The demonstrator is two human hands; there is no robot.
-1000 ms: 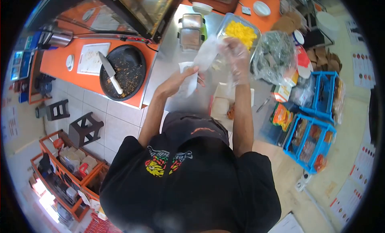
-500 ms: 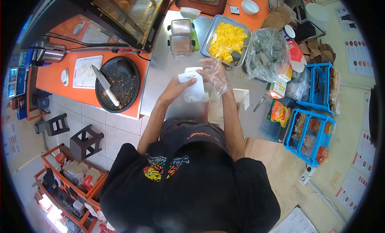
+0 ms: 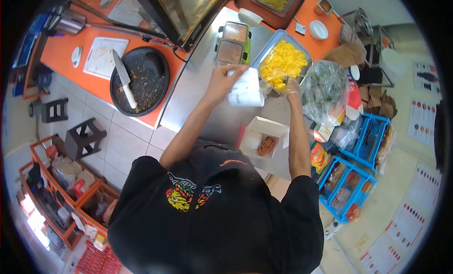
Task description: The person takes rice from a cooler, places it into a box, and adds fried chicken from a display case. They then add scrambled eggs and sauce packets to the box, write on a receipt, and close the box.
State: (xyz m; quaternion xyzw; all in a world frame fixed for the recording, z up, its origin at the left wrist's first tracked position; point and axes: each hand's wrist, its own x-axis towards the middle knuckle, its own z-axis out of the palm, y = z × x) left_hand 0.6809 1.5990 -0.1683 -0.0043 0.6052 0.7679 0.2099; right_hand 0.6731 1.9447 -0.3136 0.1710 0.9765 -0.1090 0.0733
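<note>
My left hand [image 3: 221, 85] is closed on a white printed paper slip [image 3: 247, 91], held above the steel counter. My right hand [image 3: 292, 87], in a clear plastic glove, has its fingers closed at the near edge of a tray [image 3: 256, 61] of yellow scrambled egg [image 3: 285, 59]. Whatever those fingers grip is mostly hidden. Below, near my body, stands an open white box [image 3: 279, 128] holding a white mound that looks like rice [image 3: 253, 140] and a piece of fried chicken [image 3: 266, 145].
Two lidded containers [image 3: 230, 51] sit left of the egg tray. A bag of green leaves [image 3: 323, 87] and blue baskets [image 3: 347, 189] are at the right. On the orange counter at left, a knife [image 3: 123, 78] rests on a round black board [image 3: 153, 92].
My right hand has left the paper and moved right to the egg tray, where the grey scoop lay. My left hand keeps the paper. The view has shifted, revealing the food box more fully.
</note>
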